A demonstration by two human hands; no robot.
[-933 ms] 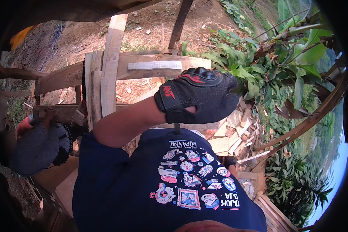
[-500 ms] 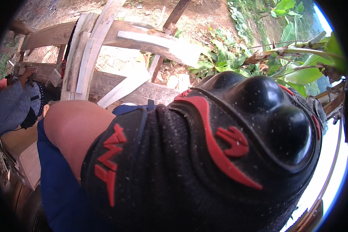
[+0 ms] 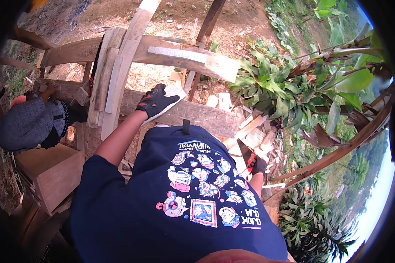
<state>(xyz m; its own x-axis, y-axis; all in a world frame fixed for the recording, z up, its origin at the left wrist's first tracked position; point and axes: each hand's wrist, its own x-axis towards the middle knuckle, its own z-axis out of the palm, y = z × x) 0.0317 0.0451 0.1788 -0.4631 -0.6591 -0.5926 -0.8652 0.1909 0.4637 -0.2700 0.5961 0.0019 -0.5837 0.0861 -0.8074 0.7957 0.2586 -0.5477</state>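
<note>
My left hand [image 3: 158, 103], in a black and red glove, grips a short pale board [image 3: 167, 109] from above. Its thumb reaches along the upper face, and the board lies slanted across a rough wooden beam [image 3: 206, 117]. Lower on the right, my right hand [image 3: 259, 167], also gloved, is closed round the red handle of a handsaw [image 3: 244, 151]. The saw's dark blade points up and left, away from my shirt, and part of it is hard to make out against the wood scraps.
Long planks [image 3: 126, 57] lie across the beams at the left. A small white strip [image 3: 177, 54] rests on the far beam [image 3: 81, 49]. Wood offcuts [image 3: 254, 133] are heaped at right, beside leafy plants [image 3: 281, 94]. Another person [image 3: 28, 122] bends near a plywood box [image 3: 59, 184].
My left hand, which filled much of the view close to the camera, has moved down and away onto the pale board. My right hand and the handsaw have come into sight.
</note>
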